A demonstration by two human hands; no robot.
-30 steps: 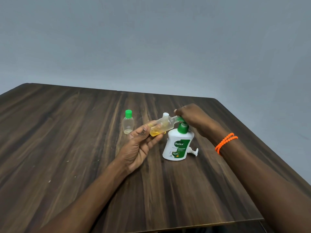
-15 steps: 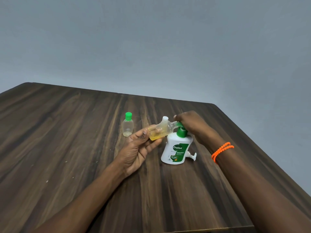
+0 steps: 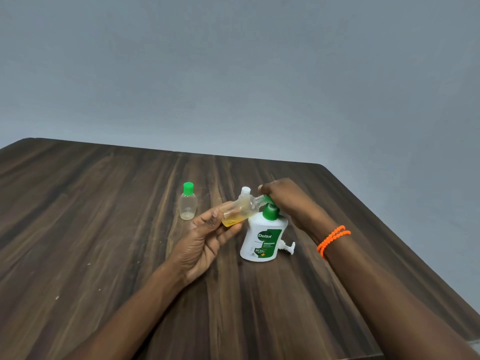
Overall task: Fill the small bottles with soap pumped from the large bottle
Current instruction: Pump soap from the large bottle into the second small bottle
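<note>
Head view: left hand [image 3: 205, 242] pinches the small bottle [image 3: 239, 210] between thumb and curled fingers, its long axis tilted, mouth up and right against the green pump nozzle [image 3: 267, 198], yellow soap pooled at its low left end. Right hand [image 3: 283, 198] rests curled over the pump of the upright large bottle [image 3: 263, 236]. A second, green-capped bottle [image 3: 188, 202] stands left on the dark wood desk [image 3: 104, 229], before a grey wall [image 3: 233, 74].

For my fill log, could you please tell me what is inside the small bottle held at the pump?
The tilted small bottle holds yellow soap pooled at its lower end; the left hand partly covers the level.
</note>
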